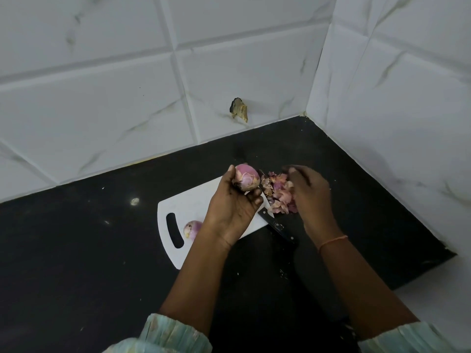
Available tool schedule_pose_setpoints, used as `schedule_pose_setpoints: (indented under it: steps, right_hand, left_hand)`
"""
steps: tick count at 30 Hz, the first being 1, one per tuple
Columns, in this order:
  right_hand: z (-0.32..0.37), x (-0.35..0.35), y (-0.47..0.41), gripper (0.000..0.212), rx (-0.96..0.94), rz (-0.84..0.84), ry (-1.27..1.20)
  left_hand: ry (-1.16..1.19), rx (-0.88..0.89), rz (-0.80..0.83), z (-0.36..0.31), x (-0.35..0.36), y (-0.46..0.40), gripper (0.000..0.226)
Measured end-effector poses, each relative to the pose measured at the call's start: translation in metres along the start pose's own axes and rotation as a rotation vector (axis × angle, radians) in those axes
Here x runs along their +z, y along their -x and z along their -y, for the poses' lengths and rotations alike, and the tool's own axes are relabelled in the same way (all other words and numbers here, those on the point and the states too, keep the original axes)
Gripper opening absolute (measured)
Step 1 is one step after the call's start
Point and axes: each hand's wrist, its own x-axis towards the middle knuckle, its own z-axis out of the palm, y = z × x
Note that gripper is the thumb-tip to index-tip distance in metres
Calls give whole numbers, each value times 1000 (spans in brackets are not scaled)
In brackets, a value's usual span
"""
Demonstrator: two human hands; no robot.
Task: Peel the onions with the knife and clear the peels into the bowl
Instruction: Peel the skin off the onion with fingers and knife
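Above the board (193, 207), a gripped onion (246, 180).

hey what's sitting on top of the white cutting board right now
One onion lies near the cutting board's handle slot, and the knife rests over its right edge. The left hand covers the middle.

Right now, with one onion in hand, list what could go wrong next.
1. The knife lies half off the cutting board, its blade under the left hand; lowering that hand could meet the edge.
2. The peels sit loose on the counter by the right hand; no bowl is visible, so a sweep may scatter them.
3. The second onion rests unheld near the board's handle slot and could roll.
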Motion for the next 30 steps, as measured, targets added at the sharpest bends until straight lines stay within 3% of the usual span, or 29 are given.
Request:
schedule_pose_setpoints:
  steps: [4, 11, 15, 19, 22, 30]
  right_hand:
    - [16, 15, 16, 21, -322, 237, 44]
    - [19, 16, 4, 27, -590, 235, 162]
    - [21, 15, -3, 35, -555, 316, 148]
    - [23, 17, -11, 14, -626, 222, 88]
    - [25, 16, -13, 7, -563, 213, 13]
    - [29, 13, -16, 19, -550, 297, 85]
  left_hand:
    - [-39, 57, -36, 4, 6, -2, 31]
    - [-29, 125, -100, 1, 6, -8, 25]
    - [-54, 131, -116, -2, 12, -8, 33]
    - [-91, 138, -150, -5, 21, -8, 28]
    - [-101, 138, -178, -7, 27, -8, 24]
    - [-149, 184, -276, -2, 32, -9, 27]
